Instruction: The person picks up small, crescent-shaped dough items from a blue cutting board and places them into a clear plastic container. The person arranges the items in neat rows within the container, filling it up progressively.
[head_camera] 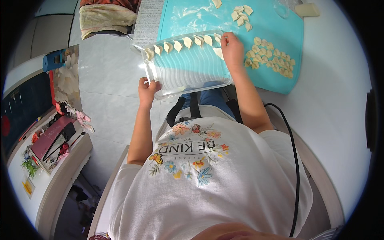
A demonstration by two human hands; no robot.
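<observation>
Between my two hands is a clear ribbed plastic tray (183, 72), tilted, its near part out past the table edge. My left hand (148, 90) pinches its near left corner. On the far right corner my right hand (233, 51) grips the rim, close to two dumplings. A row of pale folded dumplings (178, 46) lines the tray's far side, and one more dumpling (218, 53) lies at the right end. Under the tray's far part spreads a turquoise mat (204, 22) dusted with flour. To the right of my right hand, many small dumplings (270, 57) sit on the mat.
A looser group of dumplings (241, 16) lies farther back on the mat. Beyond it are a clear bowl (281, 9) and a pale cylinder (307, 10). A cloth-draped seat (106, 19) stands at the far left. A black cable (295, 168) hangs along my right side.
</observation>
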